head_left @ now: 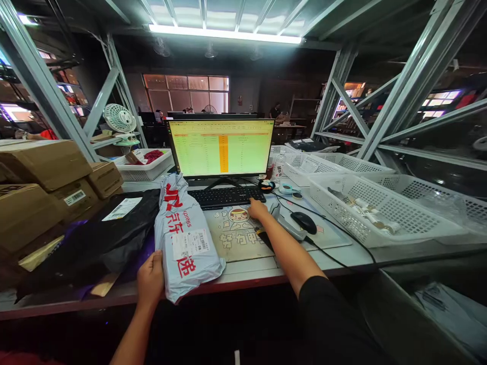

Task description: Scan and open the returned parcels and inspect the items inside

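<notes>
One sleeve (330, 310), left hand (151, 278) gripping one parcel (181, 215), right hand (258, 209) at keyboard (224, 196)

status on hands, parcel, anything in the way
Left hand holding pale-grey plastic parcel, white label up. Right hand at black computer keyboard. Black plastic package alongside, blocking neither hand.

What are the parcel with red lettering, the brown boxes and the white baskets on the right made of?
Parcel: probably thin, pale grey plastic film with a slight sheen, judging by its wrinkles.
Brown boxes: apparently matte cardboard, from their flat panels and straight edges.
White baskets: likely moulded plastic, given the regular holes in their walls; finish looks smooth.
</notes>
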A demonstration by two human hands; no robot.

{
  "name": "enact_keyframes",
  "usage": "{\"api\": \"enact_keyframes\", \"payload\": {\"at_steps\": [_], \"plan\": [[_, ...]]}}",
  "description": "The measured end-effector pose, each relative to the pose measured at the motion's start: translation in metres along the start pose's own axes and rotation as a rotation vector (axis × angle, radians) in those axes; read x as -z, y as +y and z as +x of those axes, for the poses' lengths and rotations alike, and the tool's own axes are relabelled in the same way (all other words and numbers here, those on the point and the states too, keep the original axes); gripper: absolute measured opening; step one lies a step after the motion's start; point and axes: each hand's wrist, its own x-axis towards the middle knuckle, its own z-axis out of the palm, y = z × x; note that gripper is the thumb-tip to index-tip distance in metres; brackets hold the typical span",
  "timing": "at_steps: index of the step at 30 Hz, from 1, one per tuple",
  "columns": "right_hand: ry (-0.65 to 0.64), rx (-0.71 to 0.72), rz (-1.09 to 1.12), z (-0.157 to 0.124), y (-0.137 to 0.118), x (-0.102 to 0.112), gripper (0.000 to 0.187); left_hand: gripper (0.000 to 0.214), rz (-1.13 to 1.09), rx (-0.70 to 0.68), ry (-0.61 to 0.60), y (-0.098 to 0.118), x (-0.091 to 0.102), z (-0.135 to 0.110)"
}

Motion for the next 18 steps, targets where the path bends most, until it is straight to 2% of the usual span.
{"api": "enact_keyframes", "payload": {"at_steps": [8, 13, 18], "plan": [[-0.051, -0.081, -0.007, 0.002, -0.011, 0.01, 0.042, 0.053, 0.009, -0.021, 0.015, 0.001, -0.001, -0.002], [-0.097, -0.127, 0.004, 0.016, -0.003, 0.004, 0.052, 0.051, 0.023, -0.077, 0.015, 0.01, 0.001, -0.005], [-0.127, -0.118, -0.008, 0.032, 0.002, -0.009, 0.072, 0.052, -0.001, -0.087, 0.013, 0.008, 0.0, -0.005]]}}
